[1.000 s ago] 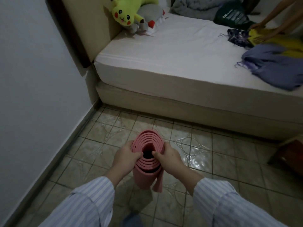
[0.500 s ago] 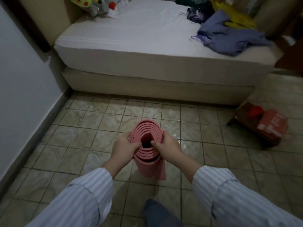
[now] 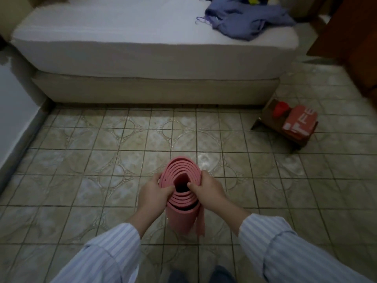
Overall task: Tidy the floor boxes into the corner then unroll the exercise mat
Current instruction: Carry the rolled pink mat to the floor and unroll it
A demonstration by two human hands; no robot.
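Observation:
A pink rolled exercise mat stands on end above the tiled floor, its spiral top facing me. My left hand grips the roll's left rim, thumb inside the layers. My right hand grips the right rim the same way. A loose flap of mat hangs down at the lower right. At the right, by the bed's foot corner, a brown cardboard box sits on the floor with a red box and a small red object on it.
A bed with a white mattress spans the far side, with blue clothes piled on it. A white wall with a skirting board runs along the left. Dark wooden furniture stands at the far right. Tiled floor lies between me and the bed.
The view has swung right and tilted down: the plush toy left the frame and the boxes by the bed came into view. Both hands keep the same grip on the rolled mat.

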